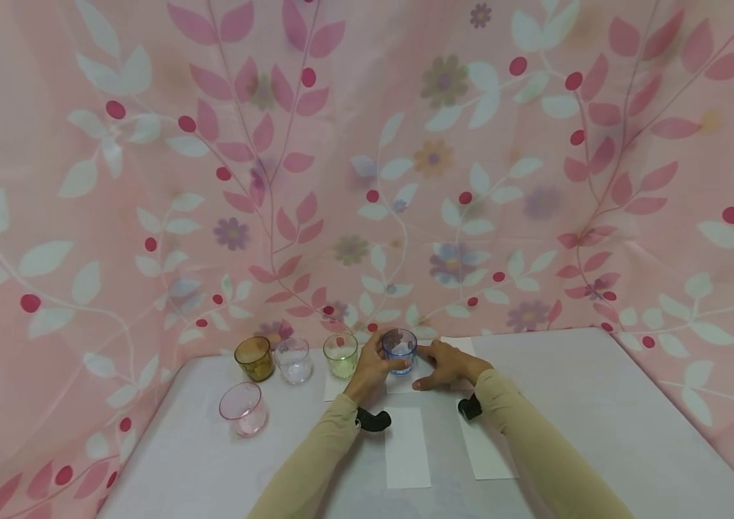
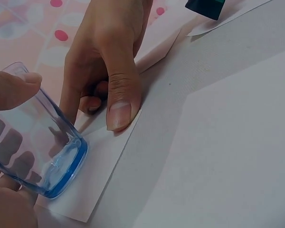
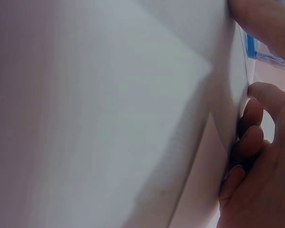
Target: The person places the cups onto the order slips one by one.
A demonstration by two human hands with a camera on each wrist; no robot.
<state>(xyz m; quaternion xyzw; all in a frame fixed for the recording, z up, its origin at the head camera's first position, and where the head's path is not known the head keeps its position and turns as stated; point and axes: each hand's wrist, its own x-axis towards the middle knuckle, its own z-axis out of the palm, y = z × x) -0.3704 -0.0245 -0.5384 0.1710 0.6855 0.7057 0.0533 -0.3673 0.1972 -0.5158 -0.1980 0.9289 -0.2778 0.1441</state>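
Observation:
A clear blue-tinted glass cup (image 1: 399,362) stands near the back of the table, over a white sheet of paper (image 2: 97,185). My left hand (image 1: 372,369) grips it from the left, thumb on the near side and fingers round the far side, as the left wrist view shows. To the cup's right is my right hand (image 1: 450,362), its thumb pointing down at the paper's edge and its other fingers bent loosely. No object shows in that hand. The right wrist view catches the right fingers (image 3: 280,121) low against the white surface, with the cup's blue base (image 3: 251,46) beyond.
Left of the cup stand a green glass cup (image 1: 341,364), a clear one (image 1: 295,367), an amber one (image 1: 255,362) and a pink one (image 1: 244,418). More white paper strips lie nearer, one in the middle (image 1: 407,450) and one at right (image 1: 490,450). A floral curtain (image 1: 354,180) hangs behind.

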